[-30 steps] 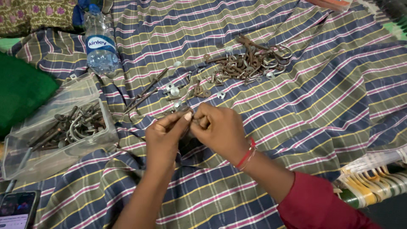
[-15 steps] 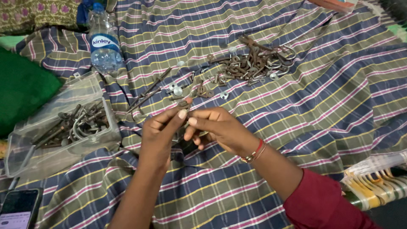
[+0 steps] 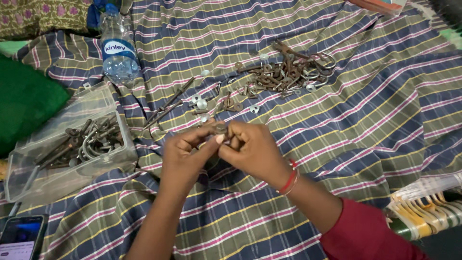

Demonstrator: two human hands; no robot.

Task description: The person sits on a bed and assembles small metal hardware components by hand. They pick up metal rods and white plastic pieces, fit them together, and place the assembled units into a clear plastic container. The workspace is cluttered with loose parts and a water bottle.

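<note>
Item: our left hand [image 3: 185,156] and right hand [image 3: 252,151], met at the fingertips over the plaid cloth [image 3: 365,106]. Both pinch one small rusty metal piece [image 3: 220,129], fingers curled close around it; most of it is hidden by them, so we cannot tell its shape. One red thread band [image 3: 288,179] on our right wrist, one red sleeve [image 3: 370,236] cut off at the lower edge.

Just beyond the fingertips: loose washers [image 3: 202,103], about five bright discs, and two long rusty rods [image 3: 166,103] lying slantwise.

Farther out, right of centre: one heap of rusty hooks and bolts [image 3: 284,72], too tangled for us to count.

To our left: one clear plastic box [image 3: 62,144], holding more rusty hardware, also uncountable. Behind it, one plastic water bottle [image 3: 118,53], upright, its cap cut off at the top. One green cushion [image 3: 24,101] at the left edge.

Lower left corner: one phone [image 3: 19,238], partly out of frame.
</note>
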